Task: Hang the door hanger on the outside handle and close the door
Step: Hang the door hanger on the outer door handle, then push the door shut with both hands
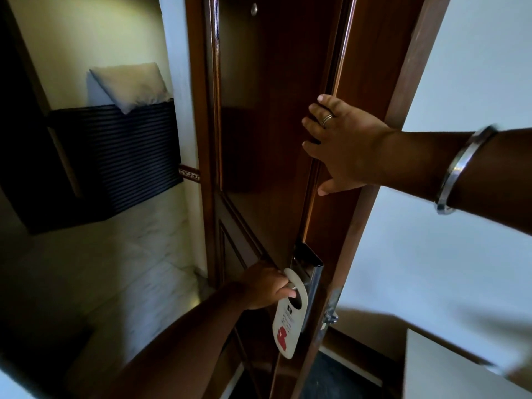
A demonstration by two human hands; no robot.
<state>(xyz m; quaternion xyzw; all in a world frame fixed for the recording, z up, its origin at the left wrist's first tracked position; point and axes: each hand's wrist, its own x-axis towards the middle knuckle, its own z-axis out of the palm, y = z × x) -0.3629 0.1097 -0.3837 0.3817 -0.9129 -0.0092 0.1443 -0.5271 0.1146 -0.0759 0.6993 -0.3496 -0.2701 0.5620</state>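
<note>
The small print on the door hanger (289,318) is too small and blurred to read; only a red shape shows near its lower end. The handle (293,287) it hangs on is mostly covered by the left hand (263,286) and the hanger's loop. The fingertips of the right hand (342,145) curl over the door (259,125) edge out of sight. Both forearms are cut by the frame's edges. The lower right of the frame is smeared.

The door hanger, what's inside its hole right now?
The left hand's fingers reach into the hole of the door hanger. The handle itself is hidden behind hand and card, beside the metal lock plate.
</note>
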